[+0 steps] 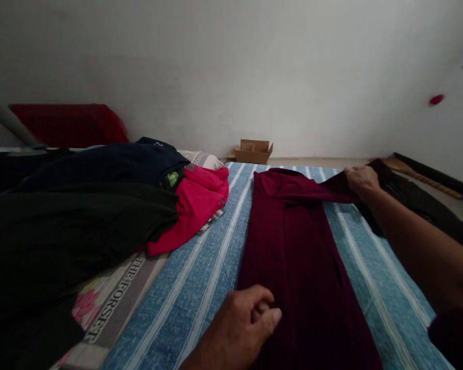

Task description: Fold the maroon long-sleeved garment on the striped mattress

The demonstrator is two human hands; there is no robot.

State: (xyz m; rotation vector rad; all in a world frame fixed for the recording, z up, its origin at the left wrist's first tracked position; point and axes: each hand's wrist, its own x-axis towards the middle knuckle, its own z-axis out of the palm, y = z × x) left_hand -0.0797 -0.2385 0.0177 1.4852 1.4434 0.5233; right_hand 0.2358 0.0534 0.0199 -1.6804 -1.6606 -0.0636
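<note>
A blue striped sheet (200, 277) covers the bed. On it lies 1 maroon garment (293, 246), folded lengthwise. Left of it sits a pile of dark clothes (81, 216) with a pink garment (195, 203) (partly tucked under). The right hand (360, 180) grips the maroon sleeve; the left hand (243, 321) pinches its near edge.

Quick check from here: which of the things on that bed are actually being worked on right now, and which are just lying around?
In hand:
- maroon garment, spread on the striped sheet
- left hand pinching its near edge
- right hand gripping its sleeve

Lying about:
- black clothes
- red garment
- navy garment
- cardboard box by the wall
- dark clothes at right
</note>
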